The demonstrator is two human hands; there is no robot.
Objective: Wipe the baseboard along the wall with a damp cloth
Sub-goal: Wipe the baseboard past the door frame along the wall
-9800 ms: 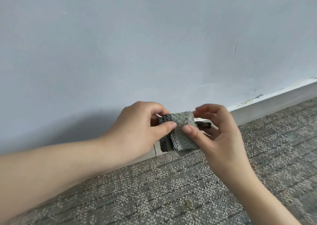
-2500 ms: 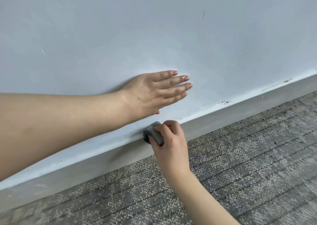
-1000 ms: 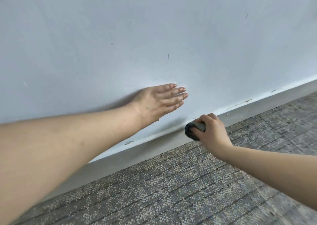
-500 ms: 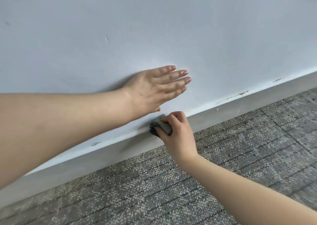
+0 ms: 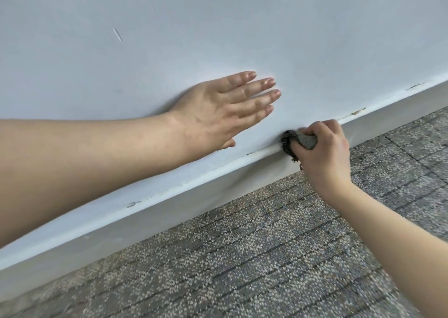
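Observation:
A pale grey baseboard [image 5: 169, 211] runs along the foot of the wall, rising from lower left to upper right, with small dark chips along its top edge. My right hand [image 5: 324, 153] is shut on a bunched grey and dark cloth [image 5: 294, 142] and presses it against the baseboard's top edge. My left hand [image 5: 225, 109] lies flat on the wall just above and left of the cloth, fingers stretched out and pointing right, holding nothing.
The pale blue-grey wall [image 5: 218, 27] fills the upper half, marked by a small scratch [image 5: 117, 34]. Grey speckled carpet tiles [image 5: 266, 257] cover the floor below the baseboard.
My right hand has slid the cloth to the right along the baseboard's top edge since half a second ago. My left hand stays flat on the wall.

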